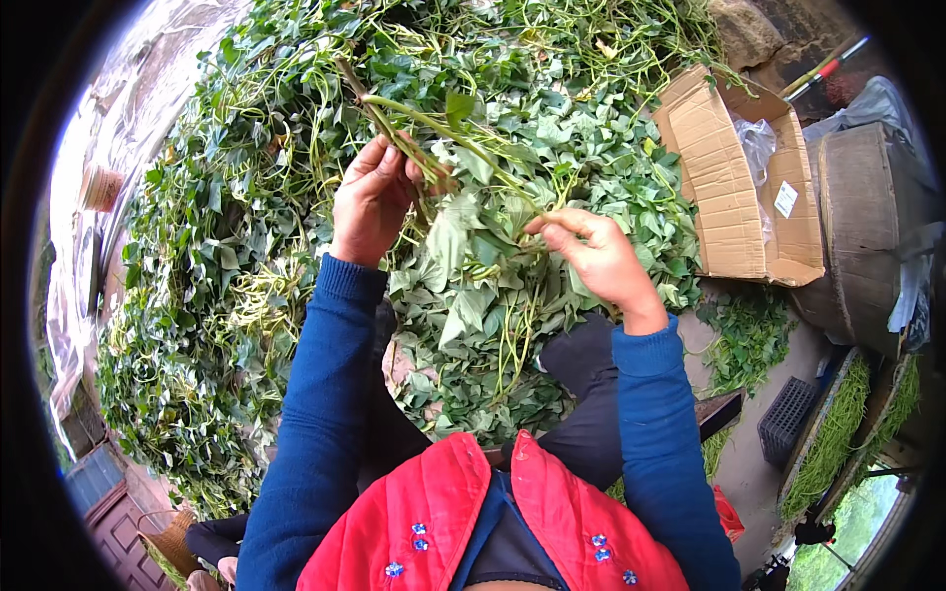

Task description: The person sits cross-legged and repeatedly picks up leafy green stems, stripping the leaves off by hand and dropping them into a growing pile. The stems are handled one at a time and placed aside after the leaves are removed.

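Note:
My left hand [374, 197] is closed round the thick stem end of a leafy vine [370, 103], which sticks up past the thumb. My right hand [596, 251] pinches a thin stalk of the vine between thumb and fingertips, a little to the right and lower. Between the two hands hang pale-backed leaves [455, 231], partly smeared by motion. Right below them, a heap of cut leaves and stalks [512, 345] lies between my knees.
A large pile of vines [197, 295] spreads left and ahead. An open cardboard box [734, 182] with clear plastic stands at the right, beside a big brown container [867, 217]. Lower right are a dark crate [786, 419] and trays of green stalks [833, 438]. A wicker basket [172, 542] stands lower left.

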The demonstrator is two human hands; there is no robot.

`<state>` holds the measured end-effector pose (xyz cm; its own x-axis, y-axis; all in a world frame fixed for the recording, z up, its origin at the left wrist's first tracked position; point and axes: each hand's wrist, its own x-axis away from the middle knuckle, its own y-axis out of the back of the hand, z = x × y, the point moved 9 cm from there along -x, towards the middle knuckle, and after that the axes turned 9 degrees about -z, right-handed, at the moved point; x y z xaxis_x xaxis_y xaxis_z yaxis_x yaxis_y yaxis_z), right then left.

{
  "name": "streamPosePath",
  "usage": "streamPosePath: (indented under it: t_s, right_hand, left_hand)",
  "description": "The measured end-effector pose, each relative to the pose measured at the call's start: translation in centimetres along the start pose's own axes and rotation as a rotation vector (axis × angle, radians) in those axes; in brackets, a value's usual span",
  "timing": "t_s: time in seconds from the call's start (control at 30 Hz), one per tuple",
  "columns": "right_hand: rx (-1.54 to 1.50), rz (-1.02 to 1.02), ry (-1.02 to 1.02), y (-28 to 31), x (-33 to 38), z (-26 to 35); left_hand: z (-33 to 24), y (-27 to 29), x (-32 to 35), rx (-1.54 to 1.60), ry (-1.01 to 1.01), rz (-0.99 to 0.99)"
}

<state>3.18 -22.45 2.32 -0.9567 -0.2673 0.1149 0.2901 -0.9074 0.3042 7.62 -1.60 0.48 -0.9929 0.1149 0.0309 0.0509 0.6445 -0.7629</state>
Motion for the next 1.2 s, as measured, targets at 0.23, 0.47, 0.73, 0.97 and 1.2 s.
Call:
streamPosePath:
  t_s: [0.23,0.47,0.73,0.97,1.2]
  right_hand:
    - [0.525,-0.236,0.029,2.7,-0.6,-0.4]
    - [0.139,-0.849,0.06,12.9,0.0,-3.7]
    - [0.507,-0.213,0.26,-0.9,-1.4,0.3]
    - [0.482,-0.316,0.245,4.6,-1.3,1.3]
    - [0.921,-0.235,0.108,2.9,-1.9,-1.4]
  left_hand:
    - [1.8,0.6,0.5,-0.055,0.112,-0.165]
    - [1.1,3.0,-0.1,0.156,0.054,-0.157]
    - [0.4,0.5,0.1,0.188,0.055,-0.058]
    - [-0.4,3.8,0.3,-0.043,0.088,-0.341]
    - [0.3,5.0,0.6,0.077,0.117,-0.415]
